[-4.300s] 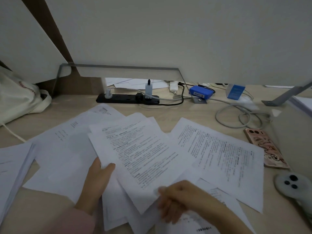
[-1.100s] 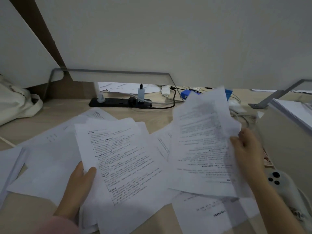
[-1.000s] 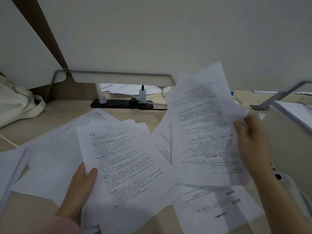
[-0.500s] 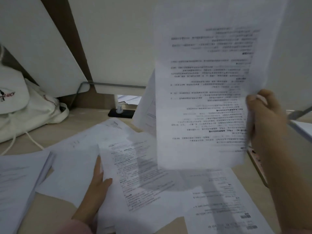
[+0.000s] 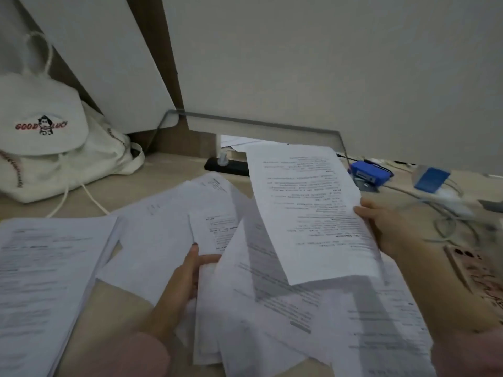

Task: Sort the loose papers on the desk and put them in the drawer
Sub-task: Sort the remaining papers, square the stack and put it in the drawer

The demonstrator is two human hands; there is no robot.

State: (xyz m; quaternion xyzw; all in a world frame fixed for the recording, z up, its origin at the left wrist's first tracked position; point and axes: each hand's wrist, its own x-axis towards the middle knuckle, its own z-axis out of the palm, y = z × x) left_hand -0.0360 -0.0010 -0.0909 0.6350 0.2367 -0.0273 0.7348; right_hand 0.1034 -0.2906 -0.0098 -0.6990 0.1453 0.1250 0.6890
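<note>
View: head
Right hand (image 5: pixel 381 227): pinches one printed sheet (image 5: pixel 307 213) by its right edge, raised above the spread.
Left hand (image 5: pixel 185 273): thumb on top, grips the gathered sheets (image 5: pixel 212 232) near the bench's front edge.
Loose papers (image 5: pixel 152 240): overlapping, mid-bench; drawer not in view.
Step, judged: lay the printed sheet square on the gathered sheets, edges matched, thumb easing only to admit it.

Pink sleeves (image 5: pixel 136 355) (soft-looking) at both wrists
</note>
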